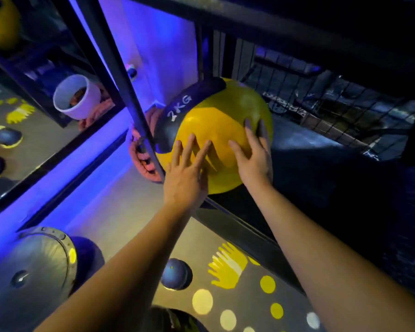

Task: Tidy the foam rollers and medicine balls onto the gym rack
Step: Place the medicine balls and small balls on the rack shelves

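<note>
A yellow medicine ball [216,121] with a dark band marked 2KG sits at the left front corner of a shelf in the black metal gym rack [120,75]. My left hand [186,173] lies flat on the ball's near face with straight, spread fingers. My right hand [254,154] presses on the ball's right side, fingers straight. A smaller dark ball [176,274] lies on the floor below my left forearm. No foam roller can be made out.
A mirror [34,130] on the left reflects the room and another yellow ball. A silver dome-shaped object [31,267] sits at bottom left. The grey floor [235,305] has yellow dots and handprint marks. Wire mesh [333,104] backs the shelf.
</note>
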`<state>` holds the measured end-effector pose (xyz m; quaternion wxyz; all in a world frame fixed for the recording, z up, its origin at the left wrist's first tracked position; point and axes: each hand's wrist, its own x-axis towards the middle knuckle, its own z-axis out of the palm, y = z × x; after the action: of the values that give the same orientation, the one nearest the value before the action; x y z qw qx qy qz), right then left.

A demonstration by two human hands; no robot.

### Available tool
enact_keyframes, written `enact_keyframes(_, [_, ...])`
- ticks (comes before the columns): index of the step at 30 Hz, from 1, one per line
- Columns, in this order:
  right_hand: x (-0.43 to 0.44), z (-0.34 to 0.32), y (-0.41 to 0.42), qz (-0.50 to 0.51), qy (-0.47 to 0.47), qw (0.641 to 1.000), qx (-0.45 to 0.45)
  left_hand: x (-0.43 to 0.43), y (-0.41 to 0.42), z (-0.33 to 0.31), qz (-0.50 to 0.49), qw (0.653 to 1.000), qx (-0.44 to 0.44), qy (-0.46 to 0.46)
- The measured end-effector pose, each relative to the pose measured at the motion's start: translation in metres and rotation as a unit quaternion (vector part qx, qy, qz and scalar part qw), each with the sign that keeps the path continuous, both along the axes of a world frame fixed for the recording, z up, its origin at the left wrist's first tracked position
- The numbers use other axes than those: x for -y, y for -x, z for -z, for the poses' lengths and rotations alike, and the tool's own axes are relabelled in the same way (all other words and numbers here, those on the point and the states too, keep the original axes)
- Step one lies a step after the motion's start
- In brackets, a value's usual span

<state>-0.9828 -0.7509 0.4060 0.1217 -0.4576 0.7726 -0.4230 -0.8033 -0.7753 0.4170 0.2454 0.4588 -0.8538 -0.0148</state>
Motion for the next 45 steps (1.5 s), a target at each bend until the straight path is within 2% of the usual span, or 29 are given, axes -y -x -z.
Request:
enact_keyframes(2, [0.007, -0.001, 0.001, 0.021, -0.051, 0.998, -0.019, 0.007, 0.006, 0.013, 0.006, 0.997, 0.028, -0.074])
enact_keyframes(6, [0.011, -0.017, 0.012, 0.021, -0.183, 0.978, -0.095, 0.024, 0.017, 0.013, 0.022, 0.985, 0.072, -0.156])
enact_keyframes(8, [0.009, -0.034, 0.012, 0.028, -0.218, 0.966, -0.138, 0.022, 0.010, 0.003, 0.067, 0.985, 0.018, -0.158])
enact_keyframes(9, [0.004, -0.041, 0.011, 0.042, -0.203, 0.964, -0.168, 0.017, 0.004, -0.006, 0.085, 0.982, -0.043, -0.163])
enact_keyframes(11, [-0.014, -0.046, -0.007, 0.072, -0.087, 0.970, -0.216, 0.005, -0.023, -0.021, 0.066, 0.966, -0.194, -0.158])
enact_keyframes(13, [-0.048, -0.033, -0.055, 0.091, 0.061, 0.971, -0.213, -0.021, -0.069, -0.016, -0.013, 0.945, -0.294, -0.141])
enact_keyframes(14, [-0.070, -0.016, -0.084, 0.105, 0.097, 0.968, -0.207, -0.038, -0.098, -0.001, -0.061, 0.929, -0.329, -0.158])
enact_keyframes(15, [-0.094, 0.008, -0.113, 0.108, 0.094, 0.971, -0.192, -0.058, -0.128, 0.021, -0.114, 0.911, -0.347, -0.189])
enact_keyframes(17, [-0.148, 0.072, -0.176, 0.065, 0.004, 0.991, -0.114, -0.106, -0.199, 0.083, -0.234, 0.874, -0.313, -0.289])
enact_keyframes(19, [-0.205, 0.142, -0.239, -0.010, -0.181, 0.983, -0.034, -0.164, -0.272, 0.145, -0.311, 0.820, -0.217, -0.429])
enact_keyframes(20, [-0.233, 0.176, -0.269, -0.042, -0.293, 0.955, 0.002, -0.192, -0.306, 0.172, -0.329, 0.789, -0.162, -0.493])
enact_keyframes(21, [-0.257, 0.206, -0.296, -0.070, -0.399, 0.913, 0.047, -0.218, -0.338, 0.198, -0.340, 0.756, -0.112, -0.548])
enact_keyframes(23, [-0.296, 0.262, -0.342, -0.062, -0.540, 0.830, 0.126, -0.262, -0.389, 0.242, -0.363, 0.695, -0.048, -0.618])
enact_keyframes(24, [-0.305, 0.284, -0.359, -0.033, -0.567, 0.808, 0.156, -0.276, -0.406, 0.260, -0.370, 0.671, -0.032, -0.642])
enact_keyframes(26, [-0.319, 0.331, -0.378, 0.050, -0.572, 0.789, 0.219, -0.299, -0.433, 0.298, -0.381, 0.623, -0.042, -0.682])
enact_keyframes(28, [-0.327, 0.378, -0.384, 0.139, -0.557, 0.782, 0.243, -0.310, -0.448, 0.327, -0.395, 0.579, -0.140, -0.699])
enact_keyframes(30, [-0.333, 0.417, -0.382, 0.212, -0.518, 0.778, 0.285, -0.315, -0.459, 0.353, -0.441, 0.516, -0.258, -0.688])
enact_keyframes(31, [-0.337, 0.435, -0.376, 0.222, -0.494, 0.776, 0.323, -0.310, -0.463, 0.365, -0.454, 0.488, -0.305, -0.681])
enact_keyframes(32, [-0.347, 0.471, -0.364, 0.213, -0.478, 0.764, 0.377, -0.297, -0.466, 0.381, -0.461, 0.475, -0.331, -0.673])
enact_keyframes(34, [-0.348, 0.501, -0.355, 0.165, -0.477, 0.721, 0.473, -0.282, -0.476, 0.415, -0.428, 0.445, -0.367, -0.696])
enact_keyframes(35, [-0.347, 0.510, -0.355, 0.170, -0.466, 0.710, 0.500, -0.282, -0.483, 0.436, -0.420, 0.443, -0.364, -0.704])
enact_keyframes(37, [-0.352, 0.501, -0.355, 0.171, -0.433, 0.723, 0.511, -0.288, -0.489, 0.454, -0.405, 0.478, -0.349, -0.697])
enact_keyframes(38, [-0.347, 0.478, -0.358, 0.194, -0.424, 0.727, 0.503, -0.289, -0.484, 0.442, -0.411, 0.487, -0.352, -0.686])
enact_keyframes(42, [-0.340, 0.384, -0.357, 0.251, -0.369, 0.739, 0.506, -0.286, -0.463, 0.360, -0.438, 0.480, -0.345, -0.677])
enact_keyframes(45, [-0.323, 0.278, -0.334, 0.265, -0.309, 0.762, 0.504, -0.275, -0.435, 0.280, -0.409, 0.511, -0.370, -0.660])
